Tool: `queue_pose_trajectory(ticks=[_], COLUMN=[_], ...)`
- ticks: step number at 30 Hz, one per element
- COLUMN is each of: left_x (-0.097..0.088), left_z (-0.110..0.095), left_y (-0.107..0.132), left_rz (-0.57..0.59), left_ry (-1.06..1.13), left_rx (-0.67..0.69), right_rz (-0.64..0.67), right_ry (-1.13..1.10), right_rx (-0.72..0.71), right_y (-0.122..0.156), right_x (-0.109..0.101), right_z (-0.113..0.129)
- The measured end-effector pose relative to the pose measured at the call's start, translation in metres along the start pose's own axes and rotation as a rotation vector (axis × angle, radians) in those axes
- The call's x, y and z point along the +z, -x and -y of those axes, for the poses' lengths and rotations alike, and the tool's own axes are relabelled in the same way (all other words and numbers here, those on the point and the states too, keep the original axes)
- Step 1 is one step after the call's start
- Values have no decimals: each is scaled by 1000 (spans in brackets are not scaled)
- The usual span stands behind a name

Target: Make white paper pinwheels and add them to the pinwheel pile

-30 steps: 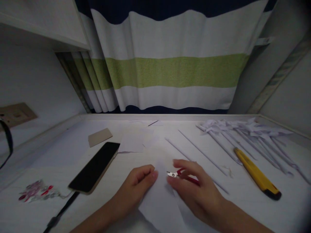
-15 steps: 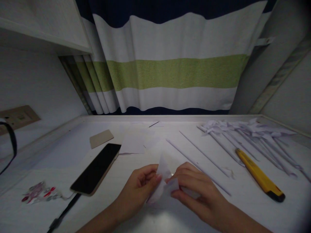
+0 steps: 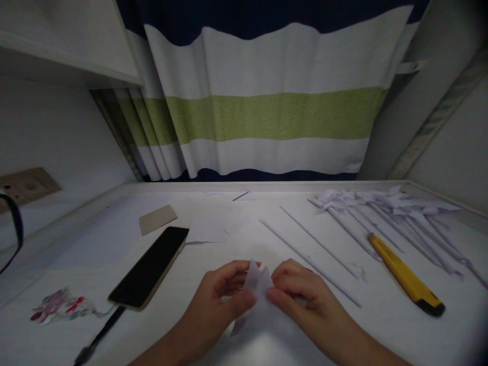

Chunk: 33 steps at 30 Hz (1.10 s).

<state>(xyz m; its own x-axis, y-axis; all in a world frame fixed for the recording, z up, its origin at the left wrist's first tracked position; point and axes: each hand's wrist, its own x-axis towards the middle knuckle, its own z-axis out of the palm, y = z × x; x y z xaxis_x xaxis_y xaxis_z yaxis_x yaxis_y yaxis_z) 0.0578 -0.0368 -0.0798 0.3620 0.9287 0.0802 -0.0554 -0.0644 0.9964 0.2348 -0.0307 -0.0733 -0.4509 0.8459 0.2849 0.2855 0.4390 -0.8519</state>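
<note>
Between my two hands is a small piece of white folded paper (image 3: pixel 256 297), with two pointed tips sticking up at its top. My left hand (image 3: pixel 224 295) pinches its left side, thumb in front and fingers curled behind. My right hand (image 3: pixel 301 292) grips the right side, its thumb pressed on the front of the paper. Just beyond my right hand lie two thin rolled paper sticks (image 3: pixel 285 241), side by side on the white table. The lower part of the paper blends into the pale tabletop.
A smartphone (image 3: pixel 150 267) with a black cable lies left, near a plastic-wrapped trinket (image 3: pixel 61 305). Behind it are a beige card (image 3: pixel 157 219) and white paper sheets (image 3: pixel 208 223). At right are a yellow utility knife (image 3: pixel 404 274) and several paper flowers (image 3: pixel 381 202) on rolled stems.
My hands have drawn closer together. The right hand has pressed its loose paper flap up and inward, so two tips now stand side by side. The view has shifted slightly.
</note>
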Motion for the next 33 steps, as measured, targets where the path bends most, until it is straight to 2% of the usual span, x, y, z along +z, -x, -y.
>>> queue_pose_trajectory(ticks=[4,10,16,27,33], left_x=[2,3,3,5,3], left_z=[-2,-3,-7,-4,4], left_y=[0,0,1,2,3], left_rz=[-80,-59,-30,-77,-131], left_ry=[-179,-308,-336,-384,-377], left_rx=[-12,38,66,62,-10], right_rz=[15,-15,-8,-8,-5], right_ry=[42,69,26,-3,-16], right_rx=[44,99,110,104,92], right_y=[2,3,3,4,5], right_x=[2,7,7,9,10], right_z=[-2,-8,-8,-6,-4])
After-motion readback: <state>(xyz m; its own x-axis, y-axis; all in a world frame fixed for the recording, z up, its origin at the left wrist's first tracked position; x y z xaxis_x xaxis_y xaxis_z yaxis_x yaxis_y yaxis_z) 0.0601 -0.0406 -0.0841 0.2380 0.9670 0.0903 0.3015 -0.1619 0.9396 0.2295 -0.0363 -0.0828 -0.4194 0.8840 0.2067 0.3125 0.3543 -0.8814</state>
